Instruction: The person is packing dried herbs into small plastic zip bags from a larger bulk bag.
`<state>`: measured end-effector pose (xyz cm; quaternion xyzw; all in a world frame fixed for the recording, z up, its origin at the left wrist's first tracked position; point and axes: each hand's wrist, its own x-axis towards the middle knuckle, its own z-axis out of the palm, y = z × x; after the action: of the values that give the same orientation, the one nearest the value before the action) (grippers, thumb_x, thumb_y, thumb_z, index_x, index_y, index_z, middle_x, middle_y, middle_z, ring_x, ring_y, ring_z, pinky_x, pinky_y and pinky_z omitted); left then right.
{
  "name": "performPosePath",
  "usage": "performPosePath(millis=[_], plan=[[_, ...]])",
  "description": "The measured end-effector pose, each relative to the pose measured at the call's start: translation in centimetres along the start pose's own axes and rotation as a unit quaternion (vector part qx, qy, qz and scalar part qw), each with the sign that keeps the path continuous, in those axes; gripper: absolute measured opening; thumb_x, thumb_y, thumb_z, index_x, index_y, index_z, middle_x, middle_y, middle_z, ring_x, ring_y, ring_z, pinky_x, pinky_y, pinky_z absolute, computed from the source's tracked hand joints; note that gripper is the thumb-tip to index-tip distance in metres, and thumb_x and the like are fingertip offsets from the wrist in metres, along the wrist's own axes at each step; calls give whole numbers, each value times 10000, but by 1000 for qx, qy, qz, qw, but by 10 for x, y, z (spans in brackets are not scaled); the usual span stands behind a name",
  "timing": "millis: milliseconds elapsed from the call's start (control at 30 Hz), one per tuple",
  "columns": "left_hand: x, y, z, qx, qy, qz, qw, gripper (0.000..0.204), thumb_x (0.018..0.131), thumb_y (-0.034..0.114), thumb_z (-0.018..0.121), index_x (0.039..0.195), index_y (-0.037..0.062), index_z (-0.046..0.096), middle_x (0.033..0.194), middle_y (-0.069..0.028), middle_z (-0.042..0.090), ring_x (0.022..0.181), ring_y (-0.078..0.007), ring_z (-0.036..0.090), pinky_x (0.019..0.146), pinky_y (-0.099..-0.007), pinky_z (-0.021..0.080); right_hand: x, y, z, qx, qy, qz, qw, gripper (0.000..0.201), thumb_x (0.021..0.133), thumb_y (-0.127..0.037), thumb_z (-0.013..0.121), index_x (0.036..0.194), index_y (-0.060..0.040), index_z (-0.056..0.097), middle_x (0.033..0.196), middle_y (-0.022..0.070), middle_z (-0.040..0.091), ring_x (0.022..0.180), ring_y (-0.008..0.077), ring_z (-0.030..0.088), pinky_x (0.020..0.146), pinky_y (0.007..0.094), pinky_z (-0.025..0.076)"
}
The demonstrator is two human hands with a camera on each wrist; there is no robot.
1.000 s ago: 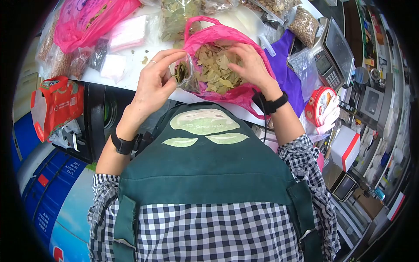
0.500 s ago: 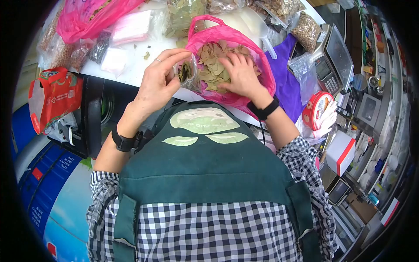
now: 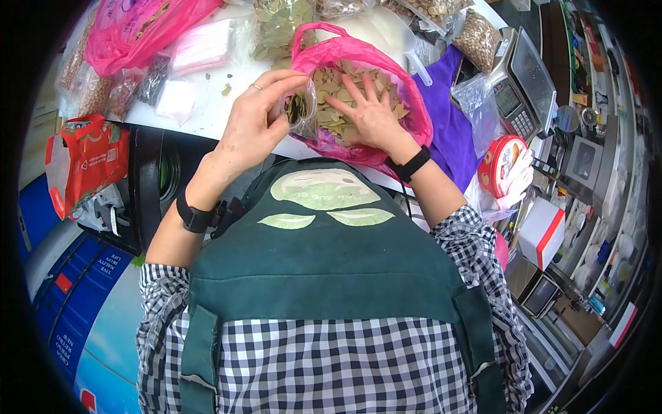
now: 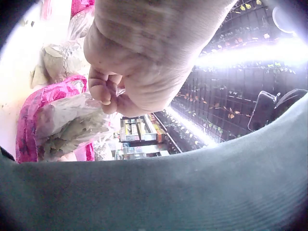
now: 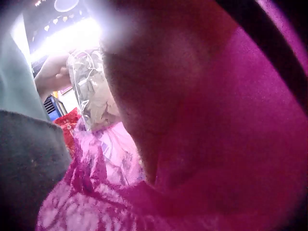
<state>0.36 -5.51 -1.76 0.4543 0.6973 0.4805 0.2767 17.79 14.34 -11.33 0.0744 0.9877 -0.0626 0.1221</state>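
In the head view my left hand (image 3: 256, 124) pinches the rim of a small clear bag (image 3: 303, 114) with dried leaves inside. My right hand (image 3: 376, 123) lies with spread fingers on the loose dried leaves (image 3: 336, 90) in an open pink plastic bag (image 3: 419, 114), just right of the clear bag. The left wrist view shows my left hand (image 4: 139, 57) with curled fingertips above the clear bag (image 4: 72, 118). In the right wrist view the clear bag (image 5: 94, 91) stands upright, and my right hand (image 5: 144, 82) is dark against pink plastic.
Another pink bag (image 3: 148, 31) and a stack of packets (image 3: 200, 47) lie at the back left. A purple cloth (image 3: 445, 131), a scale (image 3: 514, 103) and a round red tin (image 3: 498, 165) are on the right. A red bag (image 3: 88, 157) hangs below the table's left edge.
My right hand has come down onto the leaves and moved slightly left, its fingers now spread. My left hand keeps its pinch on the clear bag and has shifted slightly right.
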Motion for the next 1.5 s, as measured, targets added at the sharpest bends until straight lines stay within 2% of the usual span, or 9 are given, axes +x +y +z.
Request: performPosePath(millis=[167, 233, 333, 467, 567, 633, 800, 1100, 1500], plan=[[3, 0, 4, 9, 1, 11, 1000, 572, 700, -122, 527, 1247, 26, 605, 1242, -84, 593, 551, -98, 426, 562, -247, 418, 1, 5, 9, -77, 44, -42, 995, 567, 806, -176, 668, 1349, -291, 553, 1487, 115, 384, 1314, 398, 406, 935, 624, 453], [5, -1, 5, 5, -6, 7, 1000, 571, 700, -115, 528, 1247, 30, 606, 1231, -81, 596, 565, -113, 441, 569, -256, 424, 5, 12, 7, -30, 64, -37, 997, 649, 685, -92, 738, 1298, -246, 591, 1441, 99, 442, 1228, 356, 489, 913, 495, 512], [11, 0, 6, 29, -10, 17, 999, 559, 707, -105, 529, 1242, 34, 610, 1219, -77, 598, 585, -129, 452, 582, -265, 433, 5, 20, 2, 1, 45, -37, 998, 566, 675, -20, 680, 1205, -215, 644, 1386, 59, 503, 1152, 319, 544, 882, 403, 535], [22, 7, 11, 27, -7, 8, 1000, 546, 719, -95, 529, 1243, 36, 608, 1215, -81, 598, 623, -160, 492, 610, -281, 449, 3, 33, -8, 68, 55, -27, 996, 510, 679, 19, 664, 1150, -175, 671, 1298, 37, 575, 1093, 296, 591, 867, 361, 538], [30, 9, 19, 47, -3, 27, 999, 527, 729, -87, 536, 1236, 38, 608, 1214, -95, 597, 729, -213, 577, 670, -307, 483, 2, 41, -14, 270, 177, 5, 947, 451, 700, 87, 649, 1099, -118, 701, 1125, 54, 669, 1041, 262, 648, 854, 368, 544], [34, 10, 23, 82, -5, 45, 996, 506, 737, -80, 543, 1228, 27, 604, 1230, -112, 594, 919, -285, 632, 783, -354, 515, 2, 44, -14, 372, 173, 36, 911, 445, 727, 81, 664, 1127, -113, 696, 1124, 65, 681, 1042, 246, 657, 877, 349, 535], [43, -28, 51, 132, -4, 85, 988, 562, 714, -110, 529, 1256, 24, 592, 1238, -101, 580, 857, -250, 603, 720, -315, 490, -5, 37, -27, 610, 100, 160, 769, 402, 805, 61, 696, 1195, -31, 668, 1141, 58, 695, 1019, 134, 641, 895, 281, 519], [43, -26, 53, 112, -20, 54, 992, 548, 713, -96, 533, 1243, 27, 600, 1232, -111, 594, 928, -280, 619, 777, -342, 502, -13, 43, -12, 732, 121, 196, 641, 398, 865, 40, 678, 1254, 14, 597, 1142, 88, 679, 1001, 158, 646, 902, 309, 532], [43, -26, 51, 116, -24, 49, 992, 453, 733, -64, 565, 1182, -14, 605, 1202, -146, 600, 1022, -342, 616, 871, -403, 503, -15, 47, -3, 693, 119, 223, 675, 393, 863, 14, 680, 1246, 17, 592, 1143, 91, 682, 984, 163, 649, 886, 333, 520]])
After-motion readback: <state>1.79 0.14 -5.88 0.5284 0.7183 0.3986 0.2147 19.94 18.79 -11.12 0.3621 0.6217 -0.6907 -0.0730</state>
